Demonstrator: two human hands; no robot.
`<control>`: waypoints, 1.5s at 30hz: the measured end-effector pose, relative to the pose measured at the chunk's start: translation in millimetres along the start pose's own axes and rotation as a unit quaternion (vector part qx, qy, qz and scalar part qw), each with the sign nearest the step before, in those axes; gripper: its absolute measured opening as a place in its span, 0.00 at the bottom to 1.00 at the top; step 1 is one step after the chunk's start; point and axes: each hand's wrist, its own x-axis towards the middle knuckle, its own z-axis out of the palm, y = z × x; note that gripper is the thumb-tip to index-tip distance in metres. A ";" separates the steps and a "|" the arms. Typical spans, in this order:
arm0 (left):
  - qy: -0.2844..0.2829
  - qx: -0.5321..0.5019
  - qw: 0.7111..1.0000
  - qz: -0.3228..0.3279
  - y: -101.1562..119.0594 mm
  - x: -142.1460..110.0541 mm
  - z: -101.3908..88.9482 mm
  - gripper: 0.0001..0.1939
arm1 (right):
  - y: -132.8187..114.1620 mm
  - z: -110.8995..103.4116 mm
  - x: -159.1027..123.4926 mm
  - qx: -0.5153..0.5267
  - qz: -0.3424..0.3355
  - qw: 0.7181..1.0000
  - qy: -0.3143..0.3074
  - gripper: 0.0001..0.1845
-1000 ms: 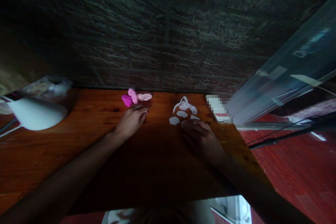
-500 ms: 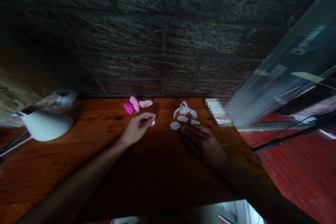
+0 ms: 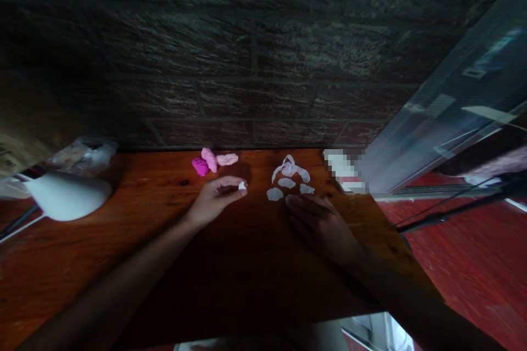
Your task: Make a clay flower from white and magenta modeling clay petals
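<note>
Between the thumb and fingertips of my left hand (image 3: 218, 196) is a small white lump of what looks like modelling clay (image 3: 242, 186), held just above the table. My right hand (image 3: 319, 221) rests low on the wood, fingers stretched forward, their tips touching a flat whitish clay piece (image 3: 292, 201) that they partly cover. Around it lie more thin pale pieces: a rounded one (image 3: 274, 194), an oval one (image 3: 286, 182) and a small ragged one (image 3: 307, 189). Behind them sits a curved, arch-like white piece (image 3: 290, 167).
Magenta (image 3: 200, 166) and pink (image 3: 209, 159) clay lumps lie near the wall on the wooden table (image 3: 144, 241), beside a paler pink one (image 3: 227, 159). A white lamp-like object (image 3: 72, 196) stands left. A blurred-out white box (image 3: 345, 171) lies right, near a glass panel (image 3: 411, 120).
My left hand has moved from beside the pink lumps toward the right and nearer me, and the white lump now shows in its fingers. My right hand has barely moved.
</note>
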 end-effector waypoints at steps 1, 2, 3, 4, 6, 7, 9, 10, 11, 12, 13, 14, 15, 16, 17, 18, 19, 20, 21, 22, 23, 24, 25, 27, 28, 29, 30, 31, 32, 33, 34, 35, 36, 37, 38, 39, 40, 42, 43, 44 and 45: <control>-0.004 0.002 1.000 0.003 1.1 -0.3 0.6 0.09 | -0.4 0.1 0.3 0.000 -0.001 1.000 0.000 0.16; -0.007 0.005 1.000 0.005 2.4 -0.7 1.3 0.09 | -0.6 0.1 0.5 0.002 -0.001 1.000 0.000 0.15; -0.007 0.006 1.000 0.005 3.7 -1.0 1.9 0.08 | -0.5 0.0 0.8 0.006 0.003 1.000 0.001 0.15; -0.006 0.004 1.000 0.004 5.0 -1.2 2.5 0.08 | 0.1 -0.4 1.1 0.013 0.008 1.000 0.003 0.15; 0.001 0.000 1.000 0.001 7.7 -1.8 3.3 0.09 | 3.0 -2.2 1.8 0.027 0.023 0.999 0.016 0.14; 0.005 -0.003 1.000 0.000 9.3 -2.1 3.6 0.09 | 5.1 -3.7 2.4 0.032 0.034 0.999 0.026 0.14; 0.004 -0.007 1.000 0.001 13.6 -3.0 4.2 0.08 | 8.8 -7.2 5.1 0.041 0.063 0.995 0.059 0.13; -0.001 -0.009 1.000 0.004 16.4 -3.6 4.6 0.08 | 9.5 -8.9 7.9 0.050 0.082 0.992 0.077 0.12; -0.007 -0.013 1.000 0.008 19.8 -4.2 5.3 0.08 | 8.6 -10.1 11.9 0.070 0.106 0.988 0.091 0.12; -0.011 -0.016 1.000 0.013 23.6 -5.0 6.4 0.09 | 5.9 -10.8 17.4 0.103 0.132 0.981 0.098 0.11; -0.011 -0.017 1.000 0.021 27.9 -5.9 7.8 0.08 | 1.2 -10.6 24.4 0.156 0.167 0.969 0.093 0.11; -0.004 -0.014 0.999 0.031 32.6 -6.8 9.7 0.08 | -5.3 -9.5 32.8 0.235 0.213 0.945 0.078 0.13; 0.006 -0.004 0.999 0.044 37.3 -7.9 11.9 0.07 | -13.2 -7.5 42.2 0.335 0.256 0.905 0.055 0.15; 0.016 0.012 0.998 0.060 41.9 -9.2 14.4 0.06 | -21.9 -4.5 52.2 0.443 0.288 0.849 0.019 0.16; 0.024 0.033 0.996 0.080 46.1 -10.5 16.8 0.05 | -30.7 -0.9 62.1 0.538 0.313 0.782 -0.019 0.19; 0.027 0.056 0.993 0.102 49.6 -12.0 19.0 0.04 | -38.8 3.1 71.2 0.609 0.320 0.725 -0.046 0.20; 0.026 0.077 0.989 0.126 51.9 -13.6 20.8 0.03 | -45.9 7.3 78.8 0.655 0.320 0.682 -0.056 0.21; 0.027 0.094 0.983 0.153 52.9 -15.2 22.0 0.03 | -51.6 11.4 84.3 0.687 0.318 0.651 -0.050 0.21; 0.034 0.109 0.978 0.177 52.5 -16.9 22.8 0.03 | -55.9 15.2 87.5 0.707 0.316 0.631 -0.035 0.21; 0.043 0.122 0.972 0.198 50.9 -18.7 23.0 0.04 | -58.9 18.5 88.3 0.719 0.316 0.618 -0.023 0.21; 0.053 0.133 0.965 0.219 48.3 -20.5 23.0 0.04 | -60.9 21.2 86.9 0.725 0.318 0.611 -0.018 0.21; 0.059 0.142 0.960 0.234 45.1 -22.3 22.9 0.04 | -62.1 23.3 84.0 0.726 0.322 0.607 -0.018 0.21; 0.058 0.152 0.956 0.244 41.8 -24.1 22.8 0.04 | -62.7 24.9 80.0 0.727 0.328 0.603 -0.019 0.21; 0.048 0.170 0.953 0.245 36.1 -27.6 23.5 0.06 | -62.5 26.6 71.7 0.729 0.334 0.597 -0.032 0.19; 0.040 0.175 0.955 0.236 34.2 -29.1 24.1 0.06 | -61.9 26.9 68.2 0.729 0.334 0.596 -0.039 0.18; 0.028 0.178 0.958 0.221 32.8 -30.3 24.6 0.07 | -61.0 27.2 65.6 0.729 0.332 0.597 -0.045 0.18; 0.012 0.178 0.963 0.202 31.9 -31.2 25.0 0.07 | -59.7 27.4 63.8 0.729 0.330 0.597 -0.048 0.19; -0.011 0.174 0.968 0.180 31.4 -31.9 25.0 0.10 | -58.2 27.6 62.9 0.732 0.329 0.595 -0.052 0.20; -0.036 0.166 0.973 0.156 31.0 -32.3 24.6 0.14 | -56.7 27.9 62.4 0.735 0.329 0.591 -0.055 0.20; -0.058 0.156 0.977 0.132 30.6 -32.6 23.7 0.19 | -55.2 28.4 62.4 0.738 0.330 0.586 -0.054 0.21; -0.074 0.145 0.981 0.110 30.3 -32.8 22.5 0.22 | -54.1 28.9 62.5 0.741 0.331 0.582 -0.055 0.21; -0.083 0.132 0.984 0.090 30.0 -33.0 21.2 0.22 | -53.4 29.6 62.6 0.742 0.330 0.580 -0.058 0.22; -0.087 0.119 0.986 0.072 29.9 -33.2 20.0 0.20 | -53.2 30.3 62.6 0.743 0.327 0.581 -0.063 0.22; -0.091 0.106 0.989 0.056 29.9 -33.5 18.9 0.18 | -53.4 31.1 62.6 0.741 0.324 0.584 -0.068 0.22; -0.096 0.091 0.990 0.041 30.2 -33.9 18.1 0.16 | -54.0 31.9 62.4 0.740 0.323 0.585 -0.075 0.23; -0.104 0.073 0.992 0.026 30.6 -34.3 17.8 0.16 | -54.7 32.7 62.2 0.739 0.325 0.584 -0.085 0.24; -0.112 0.053 0.992 0.011 31.2 -34.5 17.8 0.16 | -55.5 33.5 62.0 0.738 0.328 0.581 -0.098 0.25; -0.124 0.020 0.992 -0.020 32.3 -34.3 18.6 0.17 | -56.7 34.5 61.7 0.739 0.337 0.571 -0.120 0.27; -0.126 0.011 0.991 -0.035 32.7 -33.9 19.0 0.17 | -57.1 34.7 61.7 0.742 0.340 0.563 -0.128 0.27; -0.126 0.007 0.991 -0.047 33.0 -33.3 19.2 0.17 | -57.3 34.6 61.8 0.746 0.342 0.555 -0.132 0.28; -0.127 0.007 0.990 -0.057 33.3 -32.6 19.3 0.17 | -57.4 34.2 61.9 0.750 0.345 0.548 -0.131 0.27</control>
